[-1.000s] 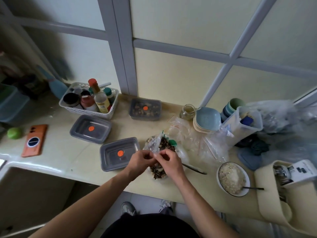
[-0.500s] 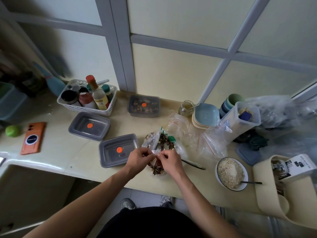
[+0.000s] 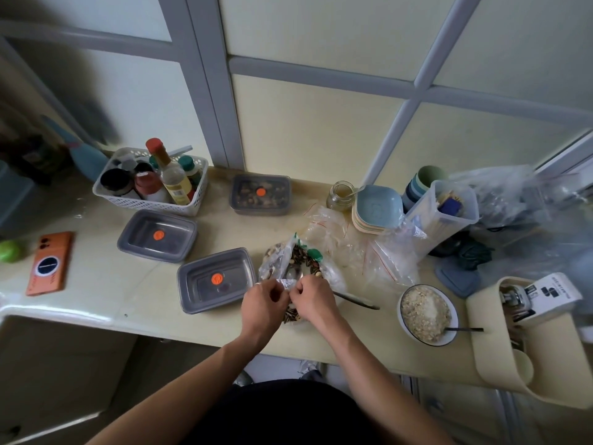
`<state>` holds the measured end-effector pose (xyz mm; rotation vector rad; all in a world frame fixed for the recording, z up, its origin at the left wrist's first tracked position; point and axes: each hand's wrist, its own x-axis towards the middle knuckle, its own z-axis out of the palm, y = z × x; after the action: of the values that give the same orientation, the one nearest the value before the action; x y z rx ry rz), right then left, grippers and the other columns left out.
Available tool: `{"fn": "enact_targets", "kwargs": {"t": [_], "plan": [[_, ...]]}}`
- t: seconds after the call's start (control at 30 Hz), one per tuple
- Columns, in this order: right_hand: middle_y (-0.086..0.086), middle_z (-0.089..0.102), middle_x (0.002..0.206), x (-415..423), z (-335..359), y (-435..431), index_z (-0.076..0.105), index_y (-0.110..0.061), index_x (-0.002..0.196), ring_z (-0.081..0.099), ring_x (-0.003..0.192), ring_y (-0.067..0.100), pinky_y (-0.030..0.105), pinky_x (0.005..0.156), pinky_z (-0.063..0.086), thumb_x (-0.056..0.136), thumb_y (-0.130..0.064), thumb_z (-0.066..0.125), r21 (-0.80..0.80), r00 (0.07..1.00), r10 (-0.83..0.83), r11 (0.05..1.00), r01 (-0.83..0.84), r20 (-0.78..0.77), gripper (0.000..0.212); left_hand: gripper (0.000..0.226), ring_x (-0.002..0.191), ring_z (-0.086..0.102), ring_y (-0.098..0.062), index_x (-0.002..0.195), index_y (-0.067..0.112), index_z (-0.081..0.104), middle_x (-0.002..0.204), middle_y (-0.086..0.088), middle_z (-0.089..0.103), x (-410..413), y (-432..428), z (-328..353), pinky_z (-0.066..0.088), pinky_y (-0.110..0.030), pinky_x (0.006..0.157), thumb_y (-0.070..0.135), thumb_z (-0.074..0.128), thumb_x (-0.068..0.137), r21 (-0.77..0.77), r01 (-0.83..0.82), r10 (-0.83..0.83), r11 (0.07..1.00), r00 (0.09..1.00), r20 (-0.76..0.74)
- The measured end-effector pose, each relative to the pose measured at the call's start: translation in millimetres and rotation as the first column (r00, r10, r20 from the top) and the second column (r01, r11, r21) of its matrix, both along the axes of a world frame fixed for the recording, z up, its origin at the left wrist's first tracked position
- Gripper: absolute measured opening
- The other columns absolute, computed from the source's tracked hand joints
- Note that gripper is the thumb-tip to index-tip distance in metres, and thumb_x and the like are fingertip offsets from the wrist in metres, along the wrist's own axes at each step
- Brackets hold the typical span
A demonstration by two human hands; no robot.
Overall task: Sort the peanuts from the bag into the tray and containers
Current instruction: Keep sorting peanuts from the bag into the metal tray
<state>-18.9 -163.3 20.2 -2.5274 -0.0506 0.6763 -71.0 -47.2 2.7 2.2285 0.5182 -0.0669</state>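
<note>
While they meet just below the centre of the frame, the left hand and right hand sit knuckle to knuckle, fingers curled, both pinching the near edge of the clear bag on the cream worktop. The bag lies open behind the hands, showing a mix of dark striped seeds and pale kernels; the hands cover its near part. Just left of the bag sits the nearest grey container, marked with an orange sticker, and a second grey container like it lies further up and left. A third container, with dark contents, stands at the back against the wall panel. Right of the right hand a dark-handled utensil lies on the worktop, its near end hidden by the hand. Crumpled loose bags crowd the space to the upper right of the bag, running up to a stack of plates, a small jar, stacked cups and a clear jug. Lower right stands a bowl of pale flaky food with a spoon in it, beside a cream holder. At upper left a white basket holds bottles, and at far left lie an orange phone and a green round thing.
</note>
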Motion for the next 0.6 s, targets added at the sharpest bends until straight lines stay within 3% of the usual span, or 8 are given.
{"fn": "enact_targets", "kwargs": {"t": [0.13, 0.23, 0.3, 0.4, 0.5, 0.6], "plan": [[0.006, 0.048, 0.068, 0, -1, 3, 0.036, -0.016, 0.059, 0.044, 0.061, 0.022, 0.023, 0.044, 0.022, 0.098, -0.015, 0.056, -0.06, 0.996, 0.074, 0.996, -0.071, 0.056, 0.044, 0.021, 0.057, 0.056, -0.009, 0.066, 0.019, 0.063, 0.059, 0.007, 0.062, -3, -8, -2, 0.043, -0.027, 0.053, 0.015, 0.068, 0.086, -0.043, -0.086, 0.085, 0.995, 0.996, -0.019], [0.005, 0.057, 0.077, 1, -2, -1, 0.053, -0.013, 0.074, 0.053, 0.07, 0.022, 0.027, 0.055, 0.035, 0.099, -0.015, 0.055, -0.001, 0.997, 0.053, 0.999, -0.053, 0.05, 0.025, 0.012, 0.064, 0.063, -0.008, 0.077, 0.021, 0.067, 0.069, 0.008, 0.067, 2, -3, -2, 0.054, -0.03, 0.061, 0.018, 0.07, 0.089, -0.085, 0.004, -0.007, 0.996, 0.999, -0.037], [0.001, 0.064, 0.082, 3, -4, -7, 0.06, -0.015, 0.083, 0.058, 0.072, 0.019, 0.029, 0.062, 0.042, 0.1, -0.017, 0.058, 0.078, 1.0, 0.005, 0.997, -0.007, 0.015, 0.017, 0.006, 0.068, 0.064, -0.003, 0.084, 0.021, 0.071, 0.074, 0.011, 0.069, 8, 4, 1, 0.054, -0.021, 0.064, 0.018, 0.072, 0.089, -0.085, 0.08, -0.084, 0.993, 0.996, -0.043], [-0.001, 0.072, 0.084, 1, -7, -12, 0.068, -0.018, 0.085, 0.068, 0.074, 0.016, 0.025, 0.064, 0.051, 0.099, -0.021, 0.063, 0.229, 0.985, -0.153, 0.959, 0.169, -0.084, 0.016, 0.005, 0.065, 0.063, 0.003, 0.084, 0.019, 0.076, 0.071, 0.011, 0.07, 19, 8, 10, 0.045, -0.006, 0.058, 0.017, 0.073, 0.087, -0.087, 0.071, -0.077, 0.994, 0.995, -0.069], [0.006, 0.077, 0.078, -2, -5, -12, 0.071, -0.015, 0.079, 0.074, 0.071, 0.021, 0.037, 0.074, 0.061, 0.095, -0.019, 0.067, 0.375, 0.864, -0.35, 0.794, 0.479, -0.362, 0.017, 0.007, 0.06, 0.065, 0.004, 0.08, 0.018, 0.077, 0.067, 0.009, 0.072, 25, 7, 11, 0.044, -0.005, 0.054, 0.016, 0.073, 0.085, -0.142, -0.008, -0.005, 0.99, 0.996, -0.094], [0.004, 0.076, 0.073, -5, -9, -10, 0.07, -0.019, 0.074, 0.076, 0.074, 0.026, 0.044, 0.08, 0.062, 0.086, -0.025, 0.067, 0.376, 0.843, -0.364, 0.773, 0.511, -0.395, 0.013, 0.008, 0.059, 0.066, 0.0, 0.077, 0.018, 0.077, 0.065, 0.007, 0.072, 26, 6, 11, 0.045, -0.006, 0.053, 0.017, 0.073, 0.085, -0.162, -0.028, 0.009, 0.986, 0.993, -0.114]]}}
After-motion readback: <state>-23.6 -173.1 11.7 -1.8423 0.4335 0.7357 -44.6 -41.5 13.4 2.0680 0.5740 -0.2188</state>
